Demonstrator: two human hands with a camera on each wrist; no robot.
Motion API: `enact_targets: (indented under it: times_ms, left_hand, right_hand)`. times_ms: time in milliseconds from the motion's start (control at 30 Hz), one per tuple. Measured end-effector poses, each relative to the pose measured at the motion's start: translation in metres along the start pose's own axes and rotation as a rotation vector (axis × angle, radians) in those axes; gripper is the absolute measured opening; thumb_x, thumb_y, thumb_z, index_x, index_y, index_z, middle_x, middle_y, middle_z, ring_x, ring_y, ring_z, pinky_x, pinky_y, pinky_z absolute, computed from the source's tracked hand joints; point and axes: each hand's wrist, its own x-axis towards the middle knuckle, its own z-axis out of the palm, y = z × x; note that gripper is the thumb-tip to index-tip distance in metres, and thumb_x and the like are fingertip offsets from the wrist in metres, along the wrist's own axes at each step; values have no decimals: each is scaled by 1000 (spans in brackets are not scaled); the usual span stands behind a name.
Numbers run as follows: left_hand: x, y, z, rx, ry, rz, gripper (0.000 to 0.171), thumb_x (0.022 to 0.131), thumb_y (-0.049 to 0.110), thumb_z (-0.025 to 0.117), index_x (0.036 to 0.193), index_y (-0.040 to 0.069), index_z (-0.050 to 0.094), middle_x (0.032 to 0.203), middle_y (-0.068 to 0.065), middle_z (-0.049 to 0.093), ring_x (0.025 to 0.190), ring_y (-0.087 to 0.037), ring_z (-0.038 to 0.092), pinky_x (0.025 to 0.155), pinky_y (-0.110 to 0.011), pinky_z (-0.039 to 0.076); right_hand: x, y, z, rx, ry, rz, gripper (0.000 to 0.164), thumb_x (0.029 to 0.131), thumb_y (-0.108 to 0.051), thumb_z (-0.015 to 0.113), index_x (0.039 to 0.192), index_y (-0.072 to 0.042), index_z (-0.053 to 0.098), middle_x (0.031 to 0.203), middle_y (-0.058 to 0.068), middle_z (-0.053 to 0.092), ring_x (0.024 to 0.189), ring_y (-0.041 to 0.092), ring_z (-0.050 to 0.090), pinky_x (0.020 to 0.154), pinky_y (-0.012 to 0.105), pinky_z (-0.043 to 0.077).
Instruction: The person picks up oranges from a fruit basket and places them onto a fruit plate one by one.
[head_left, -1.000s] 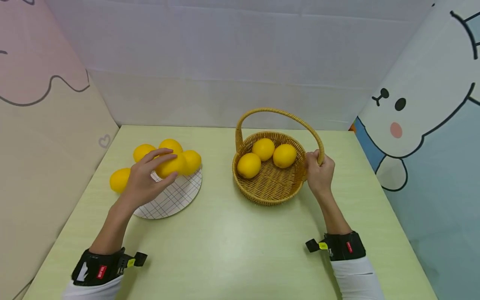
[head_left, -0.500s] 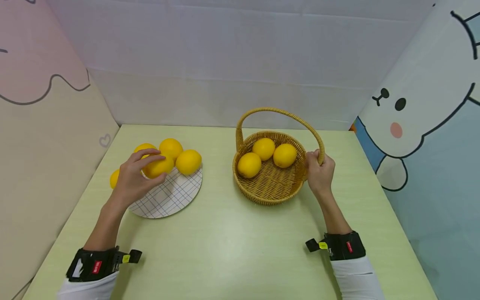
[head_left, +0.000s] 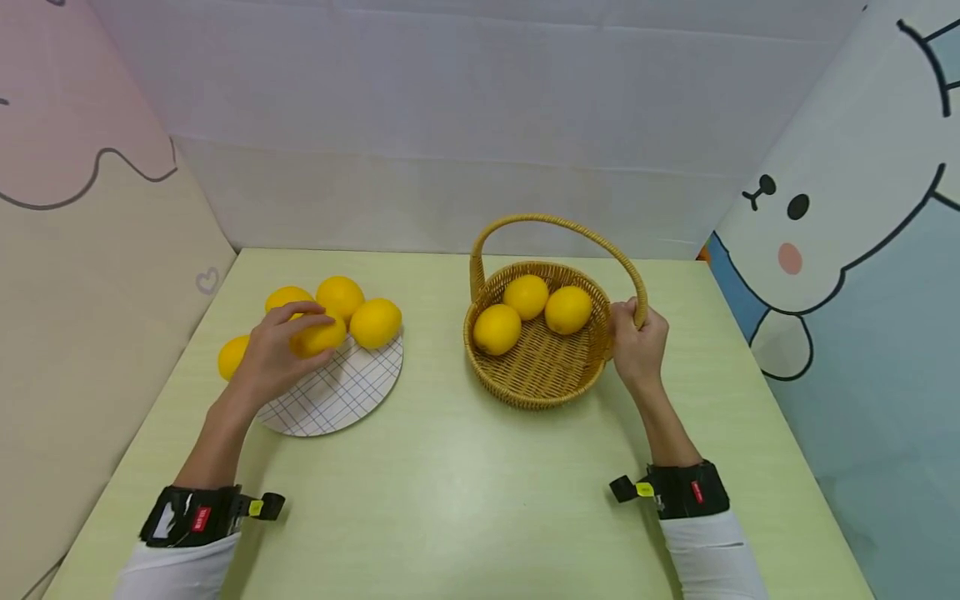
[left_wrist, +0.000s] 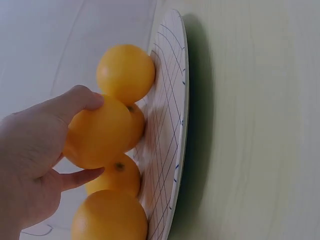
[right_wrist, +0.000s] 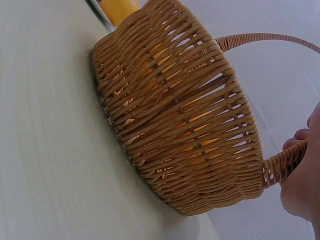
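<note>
My left hand (head_left: 272,357) holds an orange (head_left: 321,335) between thumb and fingers over the near-left part of a white plate (head_left: 341,400) with a dark grid pattern. In the left wrist view the held orange (left_wrist: 97,132) is off the plate, in front of other oranges; whether it touches them I cannot tell. Round it sit more oranges, one (head_left: 376,323) on its right and one (head_left: 340,296) behind. On the right, my right hand (head_left: 641,348) grips the handle (head_left: 555,222) of a wicker basket (head_left: 540,379) at its right base. Three oranges (head_left: 497,330) lie inside the basket.
The pale table (head_left: 465,492) carries both plate and basket, with a gap between them. A white wall sheet (head_left: 450,125) stands along the back edge, and printed panels (head_left: 847,275) flank the sides.
My left hand has moved a little left with the orange, away from the orange at the plate's right; over the last half second it hardly moves. The right hand and basket stay put.
</note>
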Motion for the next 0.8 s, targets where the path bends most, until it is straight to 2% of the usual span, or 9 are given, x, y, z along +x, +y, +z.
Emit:
enact_targets:
  times_ms: [67,133,333,400,633,800]
  left_hand:
    - [0,-1,1,3,-21,-8,45,82,-5,96,125,-2,82,144,-22,69,138,-47,59,115,-71,51]
    - [1,-1,2,9,-33,-8,45,82,-6,96,124,-3,82,144,-23,69,137,-48,58,115,-74,51]
    - [-1,-5,5,34,-66,7,44,78,-10,96,119,-3,83,143,-23,69,138,-47,56,117,-73,49]
    - [-3,-7,7,40,-83,6,44,78,-10,96,119,-2,84,142,-22,69,139,-46,56,118,-73,48]
    - [-5,-10,10,43,-110,17,43,78,-12,96,118,1,85,141,-20,72,141,-45,56,119,-72,47]
    - [-5,-10,8,55,-103,30,46,77,-11,97,120,0,84,144,-23,70,140,-46,57,119,-71,49]
  right_hand:
    - [0,1,0,1,-4,-2,40,111,1,56,74,10,46,57,-13,46,49,3,32,46,19,22]
    - [-1,-1,0,5,-9,-6,40,111,1,56,73,10,46,57,-13,46,49,3,33,46,20,22]
    - [-1,-5,2,4,0,4,37,110,7,52,74,15,43,58,-17,45,50,-1,31,47,16,20]
    - [-1,-4,2,6,4,4,37,109,8,52,73,14,43,57,-16,45,49,-2,31,47,16,20]
    - [-5,-21,5,27,-8,-31,37,108,9,52,73,15,43,57,-16,46,50,-2,32,47,18,21]
    - [-1,-9,4,20,0,-29,38,108,7,52,72,13,42,57,-17,46,49,-2,31,47,18,20]
